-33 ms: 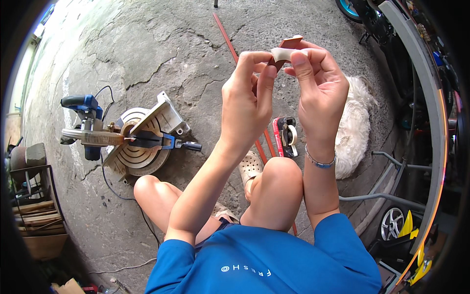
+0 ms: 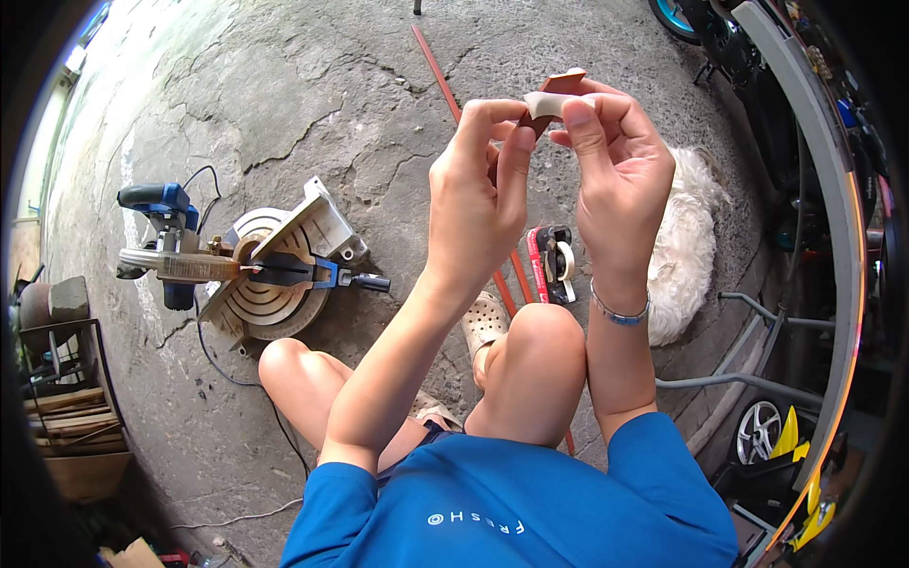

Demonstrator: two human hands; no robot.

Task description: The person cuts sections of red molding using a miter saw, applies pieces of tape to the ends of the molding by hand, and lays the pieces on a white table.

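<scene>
Reddish-brown strip [image 2: 561, 83], a pale tape-like piece [image 2: 547, 104] across it, held above the concrete floor [image 2: 312, 95]. The left hand [image 2: 478, 180] pinches the strip; the right hand [image 2: 620, 161] pinches the pale piece. Firm left support and even right-hand tension should limit wrinkling.

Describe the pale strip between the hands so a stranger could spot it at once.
Start at the blue shirt and look up. Near the top, the right hand pinches the pale strip across the reddish-brown piece in the left hand. Its whitish colour sets it apart from that darker piece.
</scene>
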